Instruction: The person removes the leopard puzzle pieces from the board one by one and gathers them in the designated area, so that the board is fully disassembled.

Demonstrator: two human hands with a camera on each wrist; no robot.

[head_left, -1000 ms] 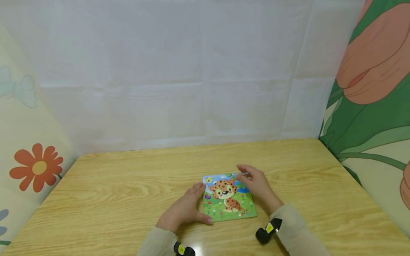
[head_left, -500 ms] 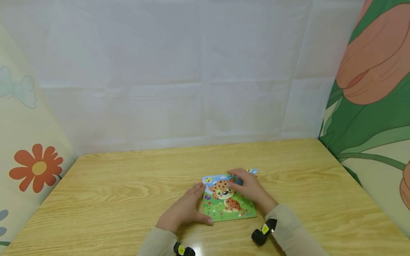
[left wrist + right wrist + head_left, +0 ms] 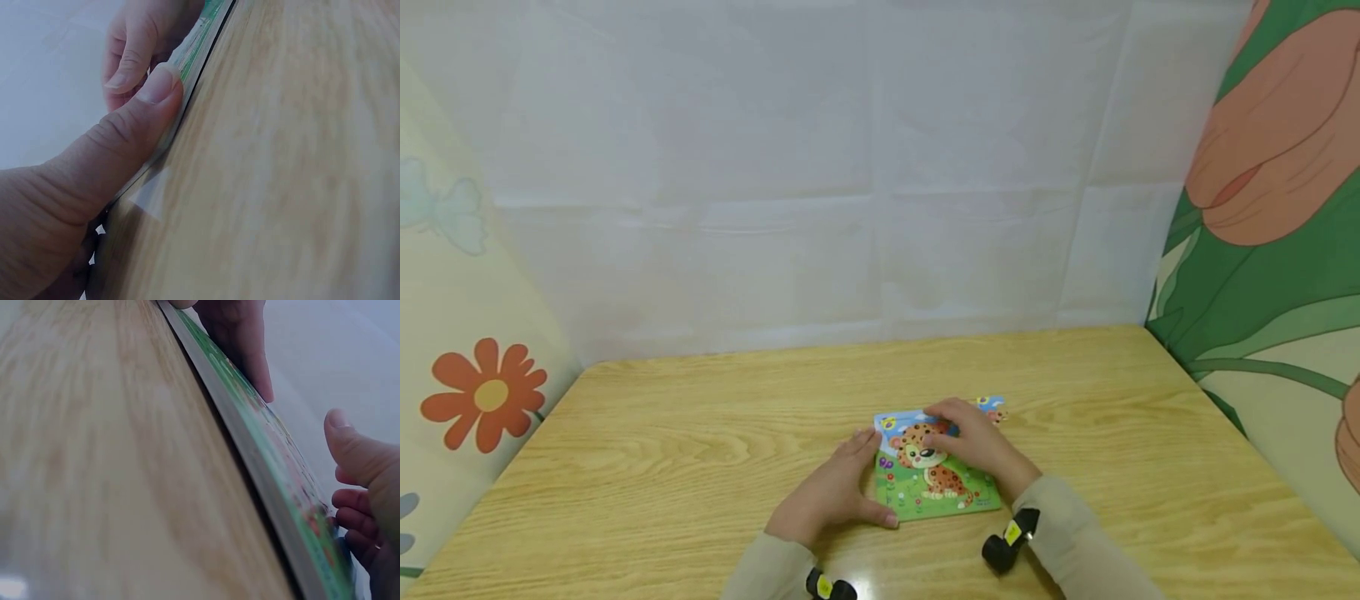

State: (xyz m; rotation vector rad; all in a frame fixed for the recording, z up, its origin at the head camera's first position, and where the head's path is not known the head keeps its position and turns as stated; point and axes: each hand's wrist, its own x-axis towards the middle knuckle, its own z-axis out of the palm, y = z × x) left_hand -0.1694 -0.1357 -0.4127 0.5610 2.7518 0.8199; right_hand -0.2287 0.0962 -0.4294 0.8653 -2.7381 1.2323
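Observation:
A square puzzle board (image 3: 912,500) printed with a cartoon leopard on grass lies flat on the table. My left hand (image 3: 829,493) braces its left side, fingers along the left edge and thumb (image 3: 140,115) against the lower edge. Over the board's upper right part is my right hand (image 3: 979,442), its fingers loosely bent and its thumb held apart from them. Its fingertips (image 3: 355,509) are close to the board's surface; whether they touch cannot be told. Just beyond the upper right corner sits a loose puzzle piece (image 3: 995,410) with a yellow butterfly and part of a leopard, partly hidden by the right hand.
The wood-grain table (image 3: 685,467) extends around the board on every side. A white sheet (image 3: 790,208) hangs behind it. Flower-painted panels (image 3: 1285,267) stand at both sides. Each wrist carries a small black camera (image 3: 1011,542).
My right hand has moved left and slightly down over the board, uncovering the loose puzzle piece by the upper right corner. My left hand and the board have stayed put.

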